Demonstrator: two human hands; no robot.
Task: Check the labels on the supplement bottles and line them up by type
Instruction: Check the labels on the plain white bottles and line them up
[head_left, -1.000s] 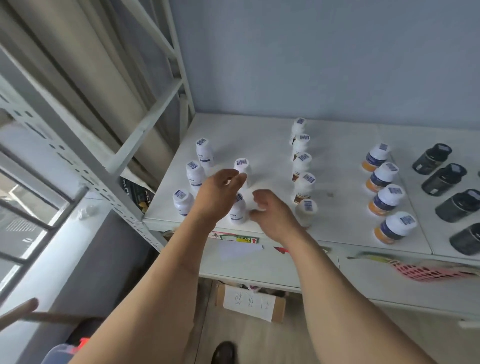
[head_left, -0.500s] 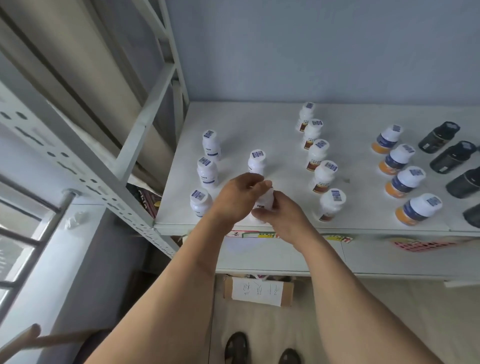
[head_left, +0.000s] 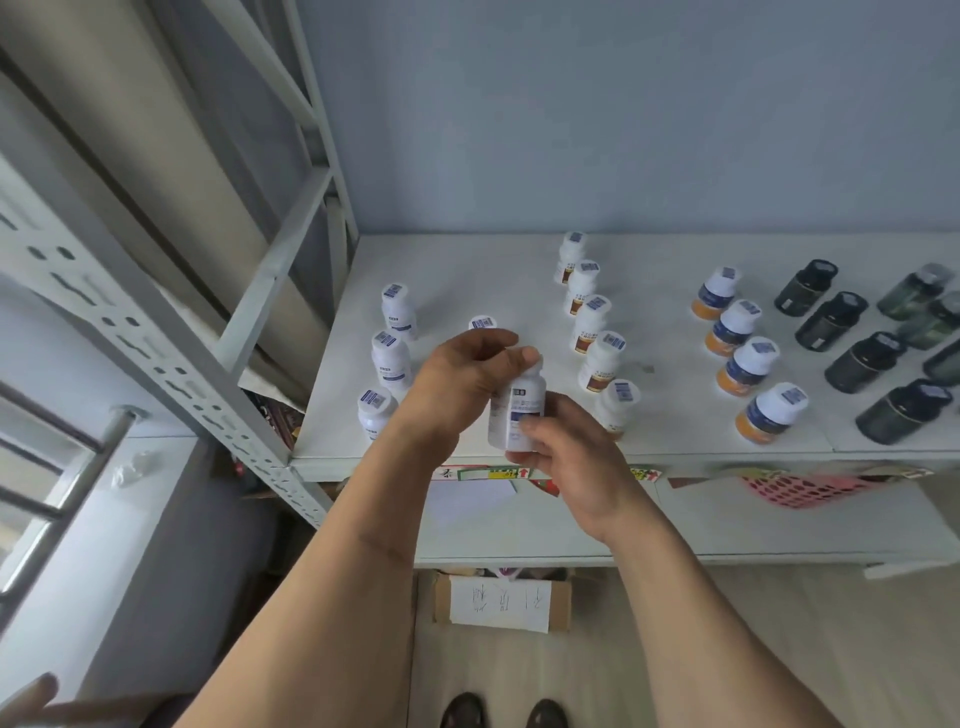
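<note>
Two hands grip one white supplement bottle (head_left: 519, 410), left hand (head_left: 457, 387) at the cap, right hand (head_left: 566, 457) cupping its base; it looks light, rigid and smooth, safest held around the body.

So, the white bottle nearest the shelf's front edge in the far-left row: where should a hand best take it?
Probably by the cap of the front-left white bottle, from above. It stands upright, and the left hand hides its right side.

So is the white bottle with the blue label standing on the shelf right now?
No. The white bottle is lifted off the shelf, gripped by the left hand at its cap and the right hand at its base.
</note>
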